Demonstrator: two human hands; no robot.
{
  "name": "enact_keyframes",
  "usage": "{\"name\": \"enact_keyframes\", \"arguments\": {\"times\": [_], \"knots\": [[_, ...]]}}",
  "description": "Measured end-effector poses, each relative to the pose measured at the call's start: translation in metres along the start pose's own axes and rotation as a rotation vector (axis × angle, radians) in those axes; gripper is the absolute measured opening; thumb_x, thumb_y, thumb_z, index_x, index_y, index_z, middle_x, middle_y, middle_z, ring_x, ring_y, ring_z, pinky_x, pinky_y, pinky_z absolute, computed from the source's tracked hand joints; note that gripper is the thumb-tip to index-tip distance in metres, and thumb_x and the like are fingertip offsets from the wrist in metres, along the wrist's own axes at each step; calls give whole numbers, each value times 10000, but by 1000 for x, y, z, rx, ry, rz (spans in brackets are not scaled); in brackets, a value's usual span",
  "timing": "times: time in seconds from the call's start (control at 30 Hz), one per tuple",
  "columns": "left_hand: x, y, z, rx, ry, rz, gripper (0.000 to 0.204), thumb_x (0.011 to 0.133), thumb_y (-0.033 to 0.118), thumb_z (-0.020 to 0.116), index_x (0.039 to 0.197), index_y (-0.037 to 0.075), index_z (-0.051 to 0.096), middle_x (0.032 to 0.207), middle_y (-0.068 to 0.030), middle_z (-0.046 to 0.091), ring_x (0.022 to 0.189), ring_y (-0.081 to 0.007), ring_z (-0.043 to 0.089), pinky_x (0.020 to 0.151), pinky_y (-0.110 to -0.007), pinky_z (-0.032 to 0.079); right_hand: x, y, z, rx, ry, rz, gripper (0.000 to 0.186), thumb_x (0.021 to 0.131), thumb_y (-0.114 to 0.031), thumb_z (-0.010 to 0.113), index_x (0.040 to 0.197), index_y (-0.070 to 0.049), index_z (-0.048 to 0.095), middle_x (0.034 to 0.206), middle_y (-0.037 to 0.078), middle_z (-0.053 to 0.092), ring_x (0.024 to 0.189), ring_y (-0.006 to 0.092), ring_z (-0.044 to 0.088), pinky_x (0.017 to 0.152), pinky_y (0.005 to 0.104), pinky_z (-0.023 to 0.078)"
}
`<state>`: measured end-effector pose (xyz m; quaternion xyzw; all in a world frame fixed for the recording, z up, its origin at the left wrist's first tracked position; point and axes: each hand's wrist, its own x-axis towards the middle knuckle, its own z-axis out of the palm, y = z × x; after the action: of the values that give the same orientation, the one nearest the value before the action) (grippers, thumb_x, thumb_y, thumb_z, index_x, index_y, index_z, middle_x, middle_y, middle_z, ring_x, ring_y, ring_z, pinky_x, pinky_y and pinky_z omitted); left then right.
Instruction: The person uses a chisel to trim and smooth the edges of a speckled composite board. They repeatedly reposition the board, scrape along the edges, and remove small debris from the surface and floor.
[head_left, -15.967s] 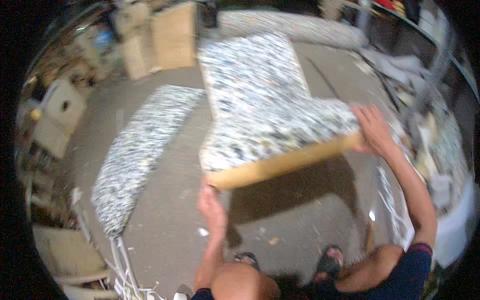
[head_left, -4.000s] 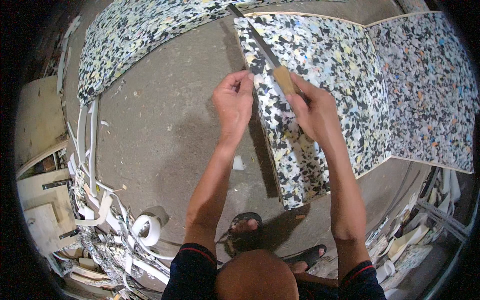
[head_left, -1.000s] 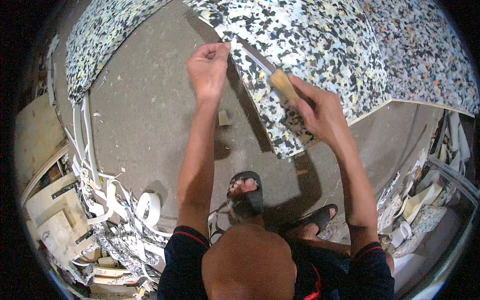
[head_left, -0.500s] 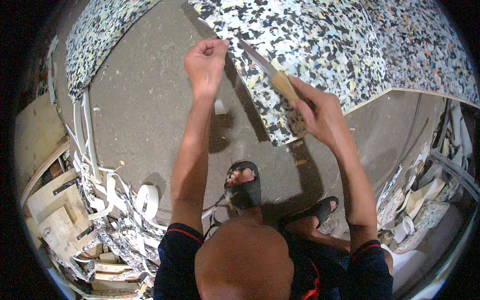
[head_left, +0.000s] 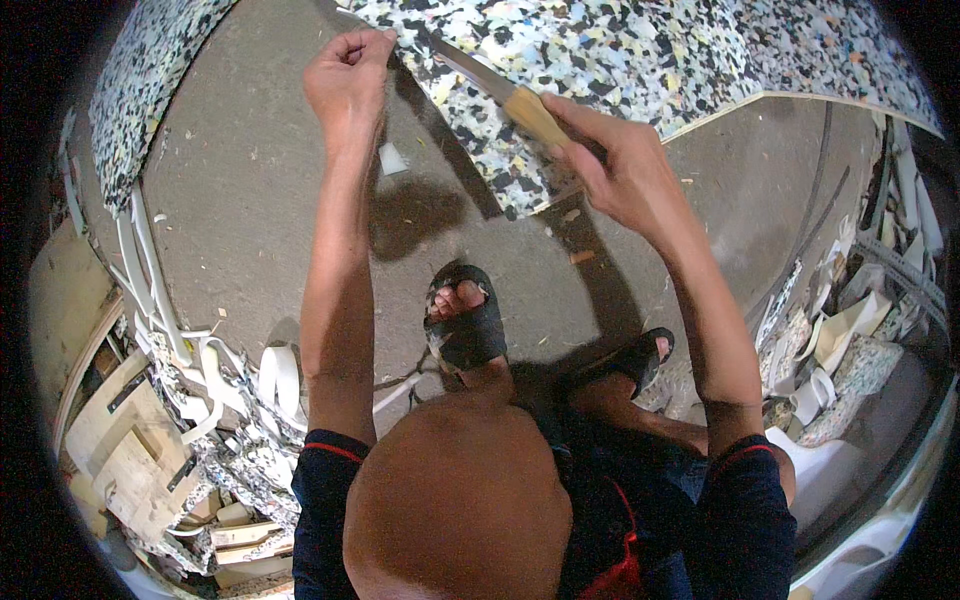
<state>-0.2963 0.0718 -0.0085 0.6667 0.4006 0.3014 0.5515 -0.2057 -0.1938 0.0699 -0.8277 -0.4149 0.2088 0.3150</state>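
Observation:
My left hand (head_left: 345, 80) is closed in a pinch at the left edge of the speckled foam-covered board (head_left: 650, 55); what its fingertips grip there is too small to make out. My right hand (head_left: 625, 170) grips the wooden handle of a long knife (head_left: 530, 112), whose blade lies diagonally across the board, pointing up-left toward my left fingertips. The board's pale edge shows along its lower right side, and its top runs out of view.
Another speckled foam piece (head_left: 140, 90) lies at upper left on the concrete floor (head_left: 240, 180). White strips (head_left: 150, 280), plywood pieces (head_left: 125, 430) and offcuts crowd the left. More scraps (head_left: 850, 330) line the right. My sandaled feet (head_left: 460, 310) are below the board.
Since the earliest frame the board has been turned and a knife is in my right hand. Lately board and both hands have shifted up and left in the picture, with much of the surroundings.

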Motion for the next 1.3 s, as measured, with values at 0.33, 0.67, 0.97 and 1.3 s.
{"name": "enact_keyframes", "arguments": {"times": [0.33, 0.67, 0.97, 1.3], "knots": [[-8, 11, -3, 76, 9, 21, 160, 858, 140, 807, 898, -7, 757, 767, 4, 680, 683, -63, 559, 610, -232, 446, -15, 4, 1, 17, 1, -18, 383, 918, -170, 683, 1284, -56, 680, 950, 240, 719, 869, 446, 691, 763, 472, 558], [-7, 2, -2, 72, 22, -8, 170, 854, 154, 809, 908, 0, 761, 759, -1, 688, 662, -67, 566, 603, -245, 461, 10, 0, 9, -4, -10, -30, 418, 909, -83, 686, 1325, -58, 661, 1010, 250, 724, 901, 401, 729, 801, 427, 563], [-12, 2, -5, 97, 31, 57, 180, 857, 165, 805, 918, 0, 765, 750, -1, 680, 665, -67, 569, 608, -244, 465, -50, 6, -8, 87, -15, 37, 406, 913, -107, 683, 1316, -55, 665, 978, 255, 718, 882, 419, 717, 781, 447, 561], [-19, 3, -8, 176, 28, 25, 231, 853, 215, 809, 936, 3, 774, 780, -18, 703, 692, -84, 596, 634, -257, 484, -53, 15, -13, 62, -113, 23, 433, 922, -89, 693, 1352, -57, 645, 1110, 249, 721, 944, 353, 733, 822, 391, 558]]}}
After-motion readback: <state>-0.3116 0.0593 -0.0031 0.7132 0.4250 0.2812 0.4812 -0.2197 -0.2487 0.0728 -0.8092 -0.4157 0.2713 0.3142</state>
